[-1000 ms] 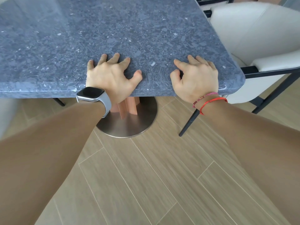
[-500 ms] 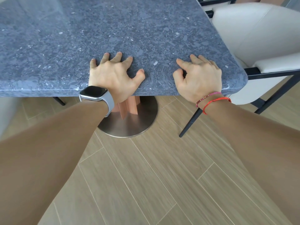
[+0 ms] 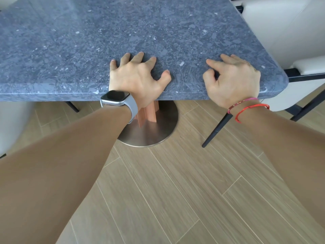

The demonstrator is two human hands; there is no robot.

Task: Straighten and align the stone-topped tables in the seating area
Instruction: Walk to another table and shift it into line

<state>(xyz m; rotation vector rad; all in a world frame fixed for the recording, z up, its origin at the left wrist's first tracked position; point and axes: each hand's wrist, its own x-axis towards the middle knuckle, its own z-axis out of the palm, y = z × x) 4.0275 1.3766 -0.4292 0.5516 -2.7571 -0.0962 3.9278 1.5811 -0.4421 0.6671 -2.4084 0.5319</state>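
A grey-blue stone-topped table (image 3: pixel 158 32) fills the upper part of the head view, on a copper-coloured post with a round metal base (image 3: pixel 149 134). My left hand (image 3: pixel 137 80), with a watch on the wrist, presses on the top at the near edge, fingers spread and bent. My right hand (image 3: pixel 233 80), with red bracelets, lies the same way near the table's rounded right corner. Both thumbs rest on top of the stone, and neither hand wraps around the edge.
A white upholstered chair (image 3: pixel 290 32) with black legs stands close against the table's right side, one leg (image 3: pixel 216 129) slanting onto the wood-plank floor (image 3: pixel 175 199). Part of another pale seat (image 3: pixel 12 124) shows at the left edge.
Both hands and the tabletop have shifted a little to the right, toward the white chair. The hands keep the same pose on the stone.
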